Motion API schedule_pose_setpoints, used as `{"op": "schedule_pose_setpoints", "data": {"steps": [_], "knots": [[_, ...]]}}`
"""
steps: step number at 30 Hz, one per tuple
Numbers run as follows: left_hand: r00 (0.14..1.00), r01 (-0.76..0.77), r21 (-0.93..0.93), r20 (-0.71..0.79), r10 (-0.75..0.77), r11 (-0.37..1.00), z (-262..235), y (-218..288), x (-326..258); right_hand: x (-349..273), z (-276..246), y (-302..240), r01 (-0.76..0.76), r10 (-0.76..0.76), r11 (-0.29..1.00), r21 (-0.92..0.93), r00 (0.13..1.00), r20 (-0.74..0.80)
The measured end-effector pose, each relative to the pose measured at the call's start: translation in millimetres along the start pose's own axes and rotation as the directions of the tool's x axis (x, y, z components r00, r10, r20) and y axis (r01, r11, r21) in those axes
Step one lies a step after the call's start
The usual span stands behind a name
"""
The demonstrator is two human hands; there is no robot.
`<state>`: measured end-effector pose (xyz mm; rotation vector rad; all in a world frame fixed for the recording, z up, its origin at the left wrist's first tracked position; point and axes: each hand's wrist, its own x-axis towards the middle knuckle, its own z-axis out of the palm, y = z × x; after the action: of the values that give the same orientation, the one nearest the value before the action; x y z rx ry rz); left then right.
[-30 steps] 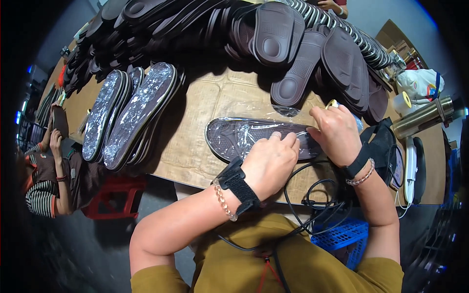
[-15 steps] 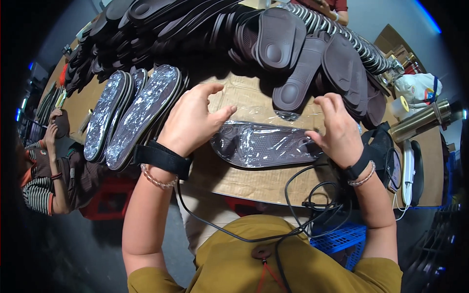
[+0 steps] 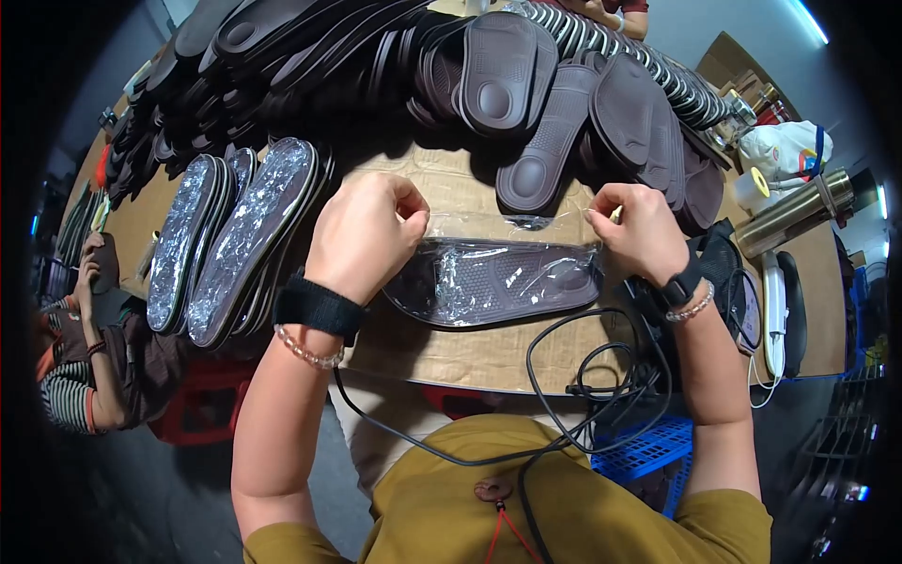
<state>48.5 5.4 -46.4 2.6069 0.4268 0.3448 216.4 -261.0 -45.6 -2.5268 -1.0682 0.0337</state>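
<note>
A dark brown shoe sole [image 3: 498,287] lies crosswise on the cardboard in front of me, covered with shiny, wrinkled clear plastic film [image 3: 540,226]. The film spreads past the sole's far edge. Above the sole's left end, my left hand [image 3: 366,226] is closed, thumb and forefinger pinching the film's far edge. At the right end my right hand [image 3: 644,235] pinches the same film edge between thumb and fingertips. To the left leans a stack of film-covered soles [image 3: 254,240]. Both my wrists wear black bands and bead bracelets.
Bare brown soles [image 3: 507,80] are heaped along the far side. A metal cylinder [image 3: 789,211] and white cloth [image 3: 789,150] are at right. Black cable [image 3: 536,367] loops over the near edge. A co-worker's hand [image 3: 89,268] holds a sole at far left.
My fingers, spread apart before, have closed on the film's far edge at both ends. That edge now stretches between my hands. The view has shifted slightly.
</note>
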Motion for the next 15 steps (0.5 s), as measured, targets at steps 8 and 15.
{"op": "schedule_pose_setpoints", "data": {"steps": [8,15], "knots": [[0.989,0.145,-0.31,0.066,-0.13,0.94,-14,-8,-27,-26,-11,0,-0.01,0.028,0.991,0.133,0.991,-0.132],[0.982,0.184,-0.341,0.037,-0.183,0.922,-18,-7,-37,-33,-3,5,-0.051,0.092,0.973,0.224,0.98,-0.177]]}}
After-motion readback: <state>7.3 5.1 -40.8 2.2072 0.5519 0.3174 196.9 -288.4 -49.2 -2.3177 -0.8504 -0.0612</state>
